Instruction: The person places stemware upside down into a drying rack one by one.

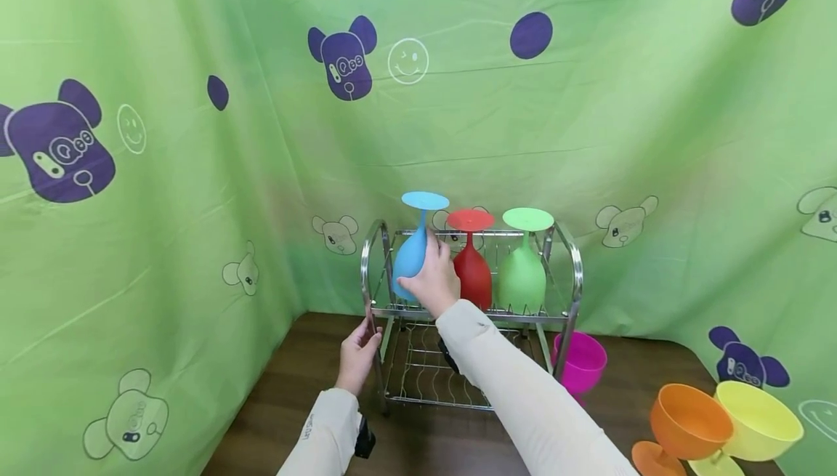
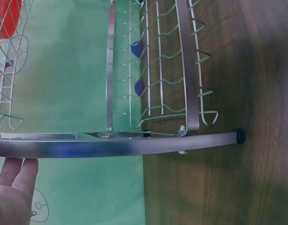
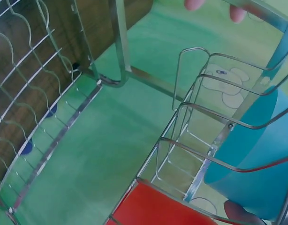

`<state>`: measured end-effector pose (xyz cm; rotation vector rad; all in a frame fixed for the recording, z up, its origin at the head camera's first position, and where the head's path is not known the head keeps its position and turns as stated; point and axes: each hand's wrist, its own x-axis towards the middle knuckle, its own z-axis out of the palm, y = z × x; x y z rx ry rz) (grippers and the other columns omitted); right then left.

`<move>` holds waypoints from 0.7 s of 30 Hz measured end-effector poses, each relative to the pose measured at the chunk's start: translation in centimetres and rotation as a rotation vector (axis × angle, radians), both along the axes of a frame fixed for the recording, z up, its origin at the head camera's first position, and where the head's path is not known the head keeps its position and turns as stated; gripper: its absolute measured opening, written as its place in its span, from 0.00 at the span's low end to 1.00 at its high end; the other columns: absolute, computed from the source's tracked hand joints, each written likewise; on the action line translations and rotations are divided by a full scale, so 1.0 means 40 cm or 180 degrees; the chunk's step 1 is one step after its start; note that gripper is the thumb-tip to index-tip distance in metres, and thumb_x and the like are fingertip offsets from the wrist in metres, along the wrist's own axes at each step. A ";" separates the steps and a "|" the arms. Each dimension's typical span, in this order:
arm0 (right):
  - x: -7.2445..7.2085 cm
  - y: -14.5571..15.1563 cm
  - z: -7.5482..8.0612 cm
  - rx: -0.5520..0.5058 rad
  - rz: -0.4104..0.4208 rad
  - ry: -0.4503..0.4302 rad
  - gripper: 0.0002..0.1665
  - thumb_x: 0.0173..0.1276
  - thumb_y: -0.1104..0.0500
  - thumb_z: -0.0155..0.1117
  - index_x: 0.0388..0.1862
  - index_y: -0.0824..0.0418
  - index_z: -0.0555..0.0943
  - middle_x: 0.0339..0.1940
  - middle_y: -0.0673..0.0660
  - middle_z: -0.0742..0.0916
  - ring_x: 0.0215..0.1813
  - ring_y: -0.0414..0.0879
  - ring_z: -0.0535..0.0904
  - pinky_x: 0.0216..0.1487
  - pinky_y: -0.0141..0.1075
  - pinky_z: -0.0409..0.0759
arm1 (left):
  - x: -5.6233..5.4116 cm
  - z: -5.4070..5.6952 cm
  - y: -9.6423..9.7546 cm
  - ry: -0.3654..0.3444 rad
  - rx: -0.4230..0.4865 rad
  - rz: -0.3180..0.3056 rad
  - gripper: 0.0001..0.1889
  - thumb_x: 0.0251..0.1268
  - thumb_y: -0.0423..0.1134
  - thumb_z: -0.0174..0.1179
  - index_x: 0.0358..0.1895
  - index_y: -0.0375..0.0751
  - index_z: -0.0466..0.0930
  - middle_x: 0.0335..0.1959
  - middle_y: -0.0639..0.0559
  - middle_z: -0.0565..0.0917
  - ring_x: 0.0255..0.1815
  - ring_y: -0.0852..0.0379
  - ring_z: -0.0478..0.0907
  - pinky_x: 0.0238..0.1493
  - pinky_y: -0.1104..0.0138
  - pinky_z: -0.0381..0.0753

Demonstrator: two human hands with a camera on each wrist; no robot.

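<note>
My right hand [image 1: 433, 281] grips the bowl of an upside-down blue goblet [image 1: 408, 261] at the left end of the rack's upper tier. In the right wrist view that blue goblet [image 3: 256, 154] sits behind the tier's wires, with a fingertip at its rim. Next to it, a red goblet [image 1: 473, 276] and a light green goblet [image 1: 523, 280] stand upside down on the same tier. My left hand [image 1: 358, 356] holds the left upright of the metal dish rack [image 1: 374, 312]. In the left wrist view, its fingers [image 2: 26, 177] lie against that upright.
The rack's lower wire tier [image 1: 425, 370] holds no goblets. A magenta goblet [image 1: 582, 363] stands behind the rack's right leg. At the front right are an orange goblet [image 1: 689, 425] and a yellow goblet [image 1: 761, 425], both upright on the brown wooden table [image 1: 288, 389]. Green printed cloth [image 1: 458, 120] hangs behind.
</note>
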<state>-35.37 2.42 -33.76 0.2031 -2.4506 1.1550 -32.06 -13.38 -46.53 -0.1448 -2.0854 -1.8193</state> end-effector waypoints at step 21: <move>-0.035 -0.010 -0.015 0.0111 0.0017 -0.0169 0.64 0.46 0.59 0.80 0.76 0.63 0.50 0.64 0.72 0.67 0.55 0.70 0.73 0.53 0.57 0.76 | 0.034 0.037 0.005 -0.0001 -0.0112 -0.0065 0.16 0.60 0.20 0.56 0.50 0.13 0.72 0.38 0.23 0.81 0.34 0.50 0.80 0.35 0.75 0.76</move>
